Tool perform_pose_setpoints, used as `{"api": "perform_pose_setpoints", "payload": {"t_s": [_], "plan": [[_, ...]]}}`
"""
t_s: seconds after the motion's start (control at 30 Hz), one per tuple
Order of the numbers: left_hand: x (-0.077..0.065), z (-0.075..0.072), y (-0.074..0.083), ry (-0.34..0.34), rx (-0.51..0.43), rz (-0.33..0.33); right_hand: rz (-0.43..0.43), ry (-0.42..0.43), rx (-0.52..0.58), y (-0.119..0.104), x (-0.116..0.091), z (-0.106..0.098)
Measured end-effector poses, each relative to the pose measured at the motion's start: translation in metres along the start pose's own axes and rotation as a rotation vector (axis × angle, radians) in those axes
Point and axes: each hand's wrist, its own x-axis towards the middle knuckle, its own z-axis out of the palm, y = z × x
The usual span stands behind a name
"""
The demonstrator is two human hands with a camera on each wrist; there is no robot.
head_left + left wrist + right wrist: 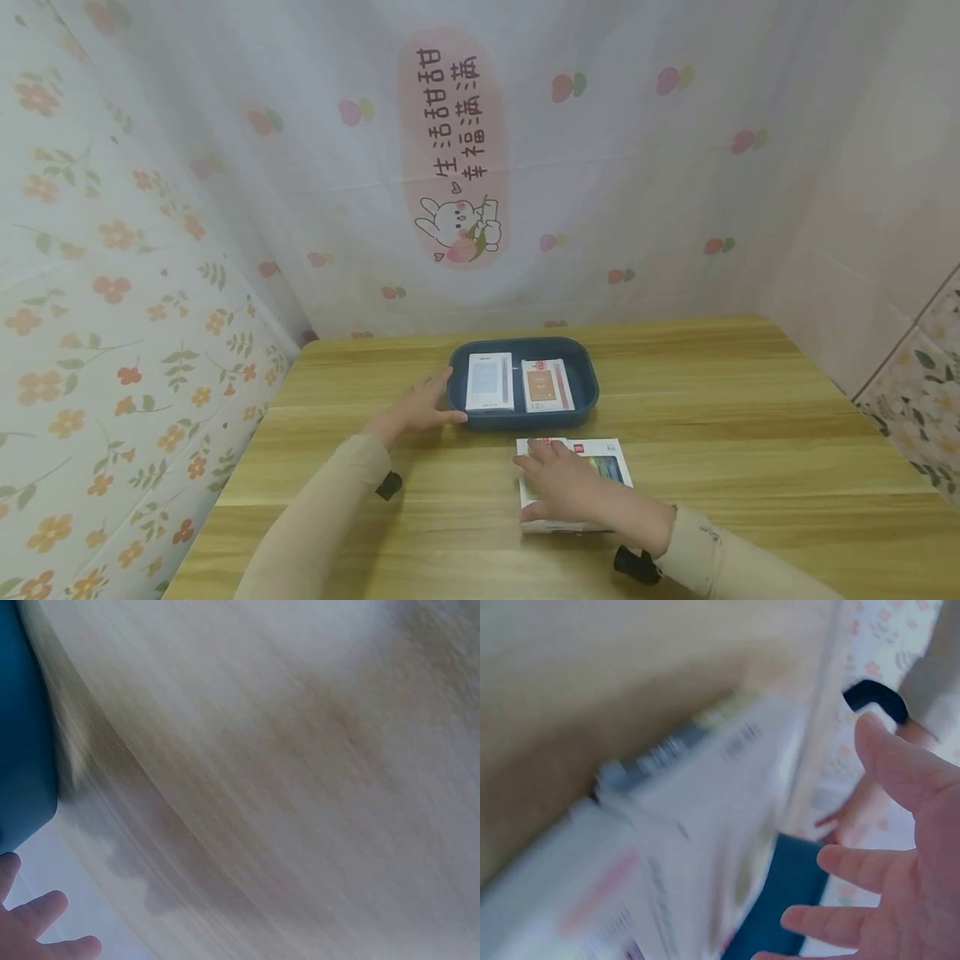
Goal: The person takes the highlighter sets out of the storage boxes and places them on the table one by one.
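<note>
A dark blue rectangular tray stands on the table and holds two flat white boxes side by side. The left box has a pale blue panel; the right one carries an orange panel. At the tray's left end is my left hand, thumb by the front corner and fingers along the side. My right hand lies spread over white printed boxes in front of the tray, hiding part of them. Those boxes look blurred in the right wrist view, where the fingers are straight and spread.
The wood-grain table extends to both sides. A white curtain with fruit prints hangs behind it, and a flowered curtain on the left. Black straps are on the wrists.
</note>
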Motion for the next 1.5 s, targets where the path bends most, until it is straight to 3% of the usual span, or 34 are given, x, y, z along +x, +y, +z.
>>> {"api": "perform_pose_setpoints", "payload": {"t_s": [0.23, 0.57, 1.07, 1.23, 1.5], "plan": [[0.001, 0.0, -0.001, -0.009, 0.003, 0.001, 0.017, 0.091, 0.054, 0.011, 0.002, -0.024], [0.001, 0.001, -0.001, -0.007, 0.001, -0.001, 0.055, 0.154, 0.06, 0.026, 0.011, -0.047], [0.001, -0.001, 0.001, -0.011, 0.002, -0.012, 0.039, 0.286, -0.062, 0.042, 0.041, -0.068], [0.001, -0.001, 0.0, -0.009, -0.005, -0.015, 0.085, 0.263, -0.074, 0.049, 0.06, -0.07], [0.001, 0.0, 0.0, -0.009, 0.006, -0.002, 0.206, 0.142, -0.058, 0.066, 0.09, -0.065]]}}
